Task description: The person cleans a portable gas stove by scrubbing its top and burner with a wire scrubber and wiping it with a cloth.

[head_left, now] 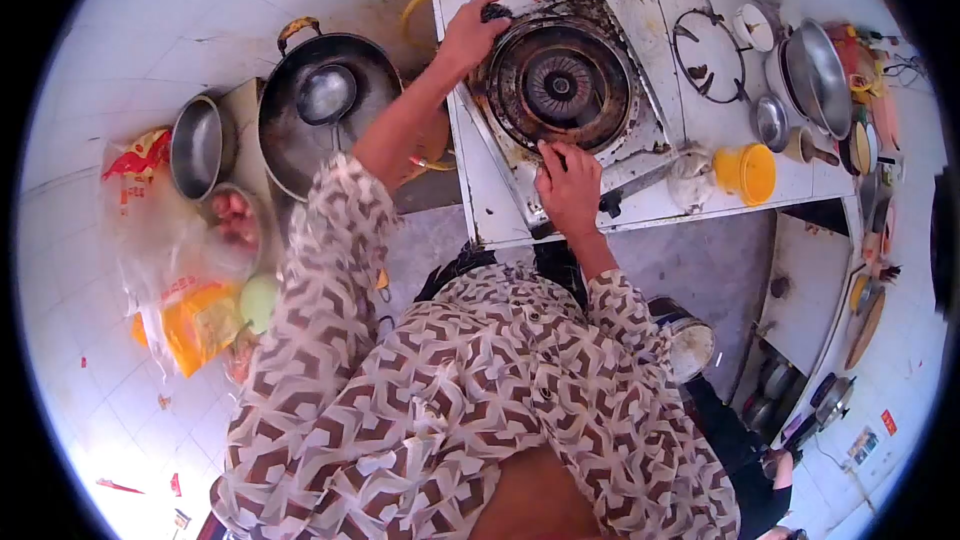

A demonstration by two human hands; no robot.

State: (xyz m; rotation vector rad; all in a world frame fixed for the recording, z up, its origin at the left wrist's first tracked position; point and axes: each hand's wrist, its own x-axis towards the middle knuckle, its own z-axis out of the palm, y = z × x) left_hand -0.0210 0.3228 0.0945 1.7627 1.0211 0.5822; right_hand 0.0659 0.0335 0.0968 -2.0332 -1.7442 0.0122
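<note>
A dirty gas stove [640, 105] with a round burner [562, 82] sits on the white counter. At its upper left corner my left hand [472, 32] is closed on a dark scouring pad, which touches the stove top. My right hand [570, 183] rests on the front edge of the stove, below the burner, with its fingers bent. Whether anything lies under those fingers cannot be made out. The black pan support [708, 55] lies off the stove, on the counter to the right.
A large wok [278, 130] with a ladle [326, 94] stands at left, beside a metal pot [196, 148]. Right of the stove are a yellow container [745, 174] and metal bowls [818, 80]. A bucket [688, 342] stands on the floor; another person's arm [783, 470] shows lower right.
</note>
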